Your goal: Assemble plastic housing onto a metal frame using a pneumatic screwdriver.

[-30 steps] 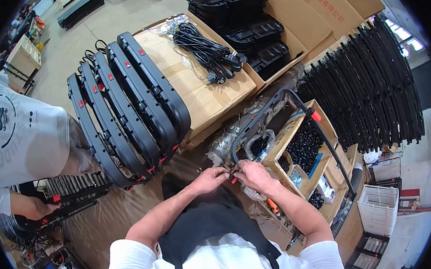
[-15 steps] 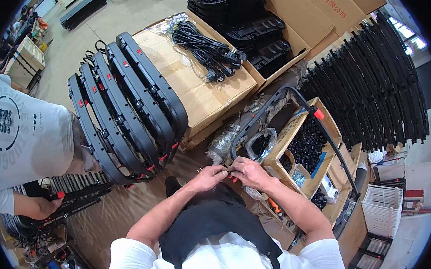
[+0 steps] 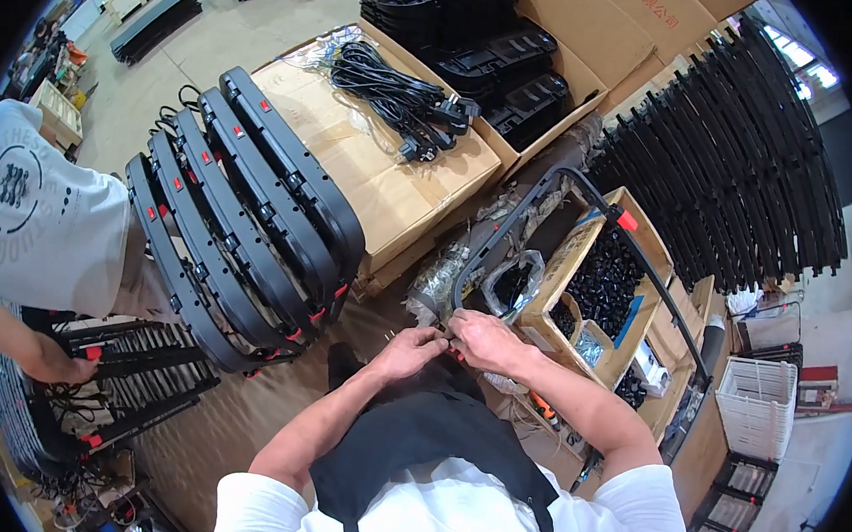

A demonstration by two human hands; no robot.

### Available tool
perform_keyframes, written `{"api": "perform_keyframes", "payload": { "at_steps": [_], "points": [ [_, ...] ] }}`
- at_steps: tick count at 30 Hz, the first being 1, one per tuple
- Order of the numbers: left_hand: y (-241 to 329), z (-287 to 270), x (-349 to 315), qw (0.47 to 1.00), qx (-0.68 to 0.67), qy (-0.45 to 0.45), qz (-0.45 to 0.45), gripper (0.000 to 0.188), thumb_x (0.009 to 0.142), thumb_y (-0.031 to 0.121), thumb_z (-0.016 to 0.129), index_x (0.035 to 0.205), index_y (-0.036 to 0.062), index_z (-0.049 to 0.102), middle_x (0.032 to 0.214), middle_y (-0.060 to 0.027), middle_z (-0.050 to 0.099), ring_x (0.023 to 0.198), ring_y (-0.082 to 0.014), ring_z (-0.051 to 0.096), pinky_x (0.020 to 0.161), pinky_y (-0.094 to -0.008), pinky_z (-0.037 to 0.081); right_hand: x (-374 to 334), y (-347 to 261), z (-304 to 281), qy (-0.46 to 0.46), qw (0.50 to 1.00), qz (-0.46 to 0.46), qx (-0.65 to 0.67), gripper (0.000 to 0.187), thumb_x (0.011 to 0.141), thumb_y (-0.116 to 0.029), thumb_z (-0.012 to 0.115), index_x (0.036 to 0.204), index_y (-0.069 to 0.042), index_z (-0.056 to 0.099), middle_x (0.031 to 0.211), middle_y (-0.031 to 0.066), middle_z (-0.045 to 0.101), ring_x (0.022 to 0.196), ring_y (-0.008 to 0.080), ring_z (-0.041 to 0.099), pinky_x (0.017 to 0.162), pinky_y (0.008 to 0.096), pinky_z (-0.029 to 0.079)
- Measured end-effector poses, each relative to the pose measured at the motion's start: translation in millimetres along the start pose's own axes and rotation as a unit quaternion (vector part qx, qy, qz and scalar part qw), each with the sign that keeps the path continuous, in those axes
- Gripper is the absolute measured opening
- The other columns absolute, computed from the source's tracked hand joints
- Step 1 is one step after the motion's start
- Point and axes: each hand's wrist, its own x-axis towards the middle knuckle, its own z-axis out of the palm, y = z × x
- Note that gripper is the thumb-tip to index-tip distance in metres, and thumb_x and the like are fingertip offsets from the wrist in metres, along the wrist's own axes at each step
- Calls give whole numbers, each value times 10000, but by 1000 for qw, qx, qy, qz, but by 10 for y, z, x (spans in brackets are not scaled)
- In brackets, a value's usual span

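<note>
Head cam, and it's the only view. Both hands meet out front, fingertips bunched together and almost touching. The left hand (image 3: pixel 408 353) has thumb and fingers in a pinch, and the right hand (image 3: pixel 495 344) is curled over right beside it. Can't really tell what's in the grip, since the fingers hide most of it, but a small red part (image 3: pixel 456 353) peeks out between and just under them. The bent black tube frame (image 3: pixel 595 192) arches over from there, one end dropping right behind the right hand, a red clip (image 3: pixel 627 220) on its far corner.

Under the frame there's a divided box (image 3: pixel 545 301) full of small black pieces (image 3: pixel 603 280), with a clear plastic bag (image 3: pixel 512 288) just left of it. An orange-handled tool (image 3: pixel 543 407) lies near the right forearm. Off left, a row of black frames (image 3: pixel 320 221) leans together beside a cardboard box (image 3: pixel 401 200) carrying coiled black cables (image 3: pixel 384 90).
</note>
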Motion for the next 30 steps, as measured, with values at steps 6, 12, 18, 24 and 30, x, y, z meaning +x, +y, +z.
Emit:
{"api": "perform_keyframes", "payload": {
  "at_steps": [6, 12, 18, 24, 30],
  "points": [
    [-49, 6, 104, 999, 32, 15, -2, 297, 983, 281, 632, 1082, 23, 739, 839, -40, 685, 779, -111, 602, 713, -316, 500, -153, -38, 241, 80, 995, 51, 18, 149, 925, -117, 609, 997, 13, 608, 1013, 205, 631, 1026, 396, 631, 891, 481, 528],
    [-120, -71, 144, 996, 28, -10, -81, 291, 988, 274, 652, 1082, 7, 716, 837, 0, 654, 745, -89, 579, 666, -264, 469, -555, -343, 703, 40, 904, 336, 261, 407, 920, -292, 684, 1231, -41, 605, 1040, 217, 683, 1017, 388, 676, 865, 492, 541],
    [-142, -7, 197, 993, -49, -66, -89, 276, 1041, 240, 610, 1117, -13, 692, 838, -12, 654, 742, -111, 615, 711, -268, 523, -301, 472, 1751, 230, 861, 431, 141, 205, 900, -241, 713, 977, -66, 638, 899, 170, 693, 933, 391, 685, 775, 502, 542],
    [-75, 195, 326, 984, -72, -117, -114, 258, 1059, 202, 577, 1116, -25, 686, 867, -41, 662, 776, -126, 631, 751, -281, 537, -43, 1375, 2167, 72, 740, 657, 123, 427, 923, -356, 619, 1088, 26, 715, 1076, 205, 744, 1025, 341, 744, 788, 474, 617],
    [-211, 119, 300, 979, -102, -119, -132, 266, 1059, 199, 575, 1119, -38, 680, 875, -49, 665, 778, -144, 647, 745, -293, 538, -303, 781, 2292, 90, 752, 524, 390, 353, 874, -221, 612, 1140, 9, 635, 898, 254, 721, 907, 370, 746, 698, 473, 590]
  ]
}}
